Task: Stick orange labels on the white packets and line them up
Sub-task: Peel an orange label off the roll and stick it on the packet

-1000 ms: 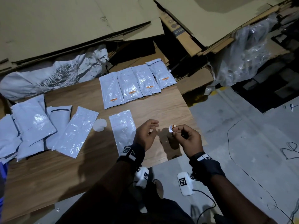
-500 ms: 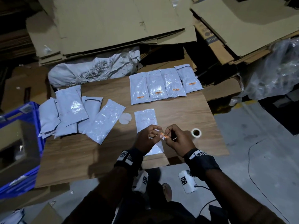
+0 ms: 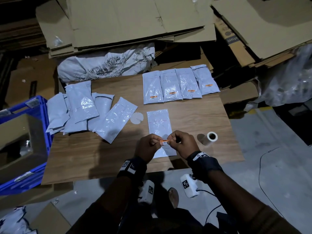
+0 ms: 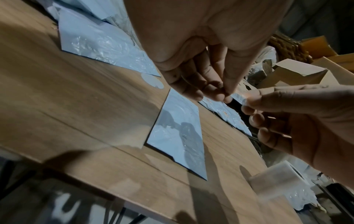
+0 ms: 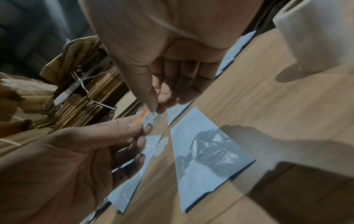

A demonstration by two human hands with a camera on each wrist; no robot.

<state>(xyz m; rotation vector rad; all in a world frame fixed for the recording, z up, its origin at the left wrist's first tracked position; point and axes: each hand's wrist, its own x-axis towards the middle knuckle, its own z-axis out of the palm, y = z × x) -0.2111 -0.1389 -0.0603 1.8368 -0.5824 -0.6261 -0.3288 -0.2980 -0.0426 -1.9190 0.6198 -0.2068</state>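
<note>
A small orange label [image 3: 165, 141] with a barcode is stretched between my two hands. My left hand [image 3: 148, 146] pinches its left end and my right hand [image 3: 182, 143] pinches its right end, a little above a single white packet [image 3: 158, 122] lying on the wooden board [image 3: 194, 115]. The wrist views show the same label [image 5: 143, 117] [image 4: 239, 97] held over that packet [image 4: 176, 136] [image 5: 206, 151]. Several labelled white packets [image 3: 179, 85] lie side by side in a row at the board's far edge. Unlabelled packets [image 3: 81, 108] lie in a loose pile at the left.
A white roll [image 3: 209, 138] lies on the board right of my right hand. A round white disc [image 3: 136, 117] lies left of the single packet. A blue crate [image 3: 25, 146] stands left of the board. Flattened cardboard [image 3: 135, 22] and a grey sack [image 3: 104, 66] lie behind. Cables [image 3: 263, 174] cross the floor at right.
My hands came together over the single packet. A second ago the right hand alone held the label off to the right; now both hands pinch it flat. The view swung left.
</note>
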